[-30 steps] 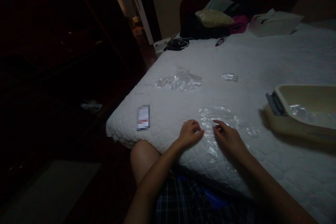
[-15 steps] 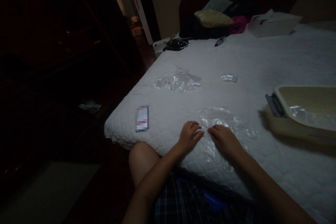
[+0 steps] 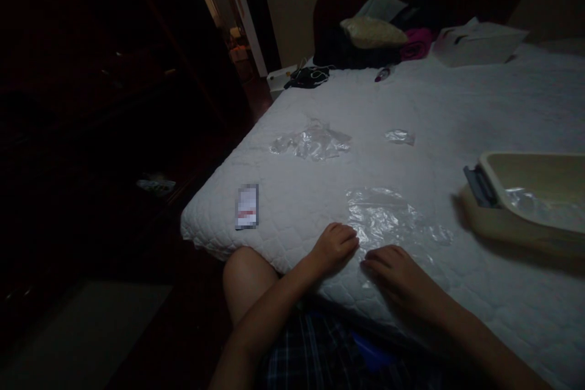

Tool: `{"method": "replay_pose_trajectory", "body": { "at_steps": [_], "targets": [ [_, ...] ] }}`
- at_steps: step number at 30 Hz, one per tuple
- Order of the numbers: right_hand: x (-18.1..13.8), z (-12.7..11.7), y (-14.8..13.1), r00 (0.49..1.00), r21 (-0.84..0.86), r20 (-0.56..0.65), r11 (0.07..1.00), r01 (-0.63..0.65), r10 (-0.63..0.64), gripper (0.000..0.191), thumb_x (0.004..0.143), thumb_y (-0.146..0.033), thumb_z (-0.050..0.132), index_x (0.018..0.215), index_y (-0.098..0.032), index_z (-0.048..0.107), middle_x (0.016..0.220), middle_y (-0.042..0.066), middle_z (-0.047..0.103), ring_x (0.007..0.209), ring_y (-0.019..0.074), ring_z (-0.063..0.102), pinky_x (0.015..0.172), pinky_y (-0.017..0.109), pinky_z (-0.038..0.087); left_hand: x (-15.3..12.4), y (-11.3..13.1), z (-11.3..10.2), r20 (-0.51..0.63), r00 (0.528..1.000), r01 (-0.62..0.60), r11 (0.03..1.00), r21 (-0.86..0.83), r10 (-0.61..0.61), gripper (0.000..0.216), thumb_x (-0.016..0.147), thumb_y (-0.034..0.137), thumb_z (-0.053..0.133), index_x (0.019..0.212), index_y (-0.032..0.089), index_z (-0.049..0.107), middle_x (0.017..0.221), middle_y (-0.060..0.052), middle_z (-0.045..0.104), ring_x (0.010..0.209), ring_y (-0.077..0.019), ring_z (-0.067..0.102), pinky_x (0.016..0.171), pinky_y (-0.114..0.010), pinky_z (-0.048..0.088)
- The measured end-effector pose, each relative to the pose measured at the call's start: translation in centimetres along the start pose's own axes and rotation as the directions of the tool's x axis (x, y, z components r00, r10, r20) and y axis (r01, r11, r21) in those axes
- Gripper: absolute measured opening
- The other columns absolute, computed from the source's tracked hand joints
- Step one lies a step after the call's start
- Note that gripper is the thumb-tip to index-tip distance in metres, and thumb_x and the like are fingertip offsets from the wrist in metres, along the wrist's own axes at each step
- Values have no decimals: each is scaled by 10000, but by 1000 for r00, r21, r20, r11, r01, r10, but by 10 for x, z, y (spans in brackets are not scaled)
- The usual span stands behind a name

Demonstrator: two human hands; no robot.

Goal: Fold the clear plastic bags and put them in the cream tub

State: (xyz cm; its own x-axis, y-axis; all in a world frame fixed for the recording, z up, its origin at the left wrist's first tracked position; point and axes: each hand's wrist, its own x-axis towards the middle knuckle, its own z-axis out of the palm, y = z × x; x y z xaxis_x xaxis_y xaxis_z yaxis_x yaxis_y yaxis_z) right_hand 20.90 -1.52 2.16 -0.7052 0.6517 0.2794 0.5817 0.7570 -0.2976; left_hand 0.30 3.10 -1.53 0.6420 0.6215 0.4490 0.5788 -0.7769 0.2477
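A clear plastic bag (image 3: 381, 213) lies spread and wrinkled on the white quilted mattress, in front of me. My left hand (image 3: 336, 247) is closed at the bag's left edge, its fingers curled on the plastic. Just to the right, my right hand (image 3: 395, 271) has its thumb and fingers pressed together on the near part of the same bag, covering some of it. A small gap separates the two hands. Farther back lie a crumpled clear plastic bag (image 3: 315, 141) and a small folded plastic piece (image 3: 400, 136).
To the right stands a beige plastic bin (image 3: 498, 225) with a grey handle and clear plastic inside. A phone-like object (image 3: 247, 207), pixelated, lies near the mattress's left edge. Toward the headboard are a white box (image 3: 479, 46), a pillow (image 3: 372, 32) and a small bottle (image 3: 382, 74).
Both hands have come nearer to me along the bag, the right one farther. Their fingers are more curled, and more of the bag's far part shows.
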Motion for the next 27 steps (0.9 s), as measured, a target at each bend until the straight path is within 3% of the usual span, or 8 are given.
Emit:
{"method": "replay_pose_trajectory", "body": {
  "at_steps": [10, 18, 22, 27],
  "targets": [
    [-3, 7, 7, 994, -8, -103, 999, -34, 33, 251, 819, -115, 455, 988, -188, 626, 932, 84, 673, 853, 198, 596, 824, 401, 425, -2, -4, 3, -1, 998, -58, 997, 42, 58, 212, 916, 223, 419, 1000, 181, 608, 1084, -81, 650, 1054, -181, 576, 943, -387, 420],
    [12, 5, 26, 923, 107, -226, 949, -295, 312, 229, 854, -229, 461, 1006, -170, 622, 913, 85, 695, 838, 209, 637, 783, 362, 462, -5, -6, 10, 20, 991, -135, 968, 212, 134, 193, 918, 221, 443, 1000, 161, 607, 1087, -81, 654, 1074, -165, 562, 961, -387, 418],
    [26, 7, 30, 866, 138, -185, 884, -446, 465, 289, 854, -273, 469, 1094, -145, 568, 835, 74, 685, 768, 208, 635, 723, 337, 460, -4, -6, 10, 12, 989, -145, 964, 222, 146, 196, 917, 213, 445, 1022, 164, 603, 1103, -86, 650, 1079, -168, 565, 963, -390, 420],
    [32, 10, 36, 847, 50, -223, 873, -484, 483, 189, 831, -278, 499, 954, -156, 573, 837, 83, 645, 775, 220, 598, 687, 333, 437, -4, -6, 11, 21, 987, -160, 960, 231, 159, 210, 922, 207, 426, 1007, 152, 610, 1099, -100, 654, 1071, -177, 577, 956, -395, 427]
  ]
}}
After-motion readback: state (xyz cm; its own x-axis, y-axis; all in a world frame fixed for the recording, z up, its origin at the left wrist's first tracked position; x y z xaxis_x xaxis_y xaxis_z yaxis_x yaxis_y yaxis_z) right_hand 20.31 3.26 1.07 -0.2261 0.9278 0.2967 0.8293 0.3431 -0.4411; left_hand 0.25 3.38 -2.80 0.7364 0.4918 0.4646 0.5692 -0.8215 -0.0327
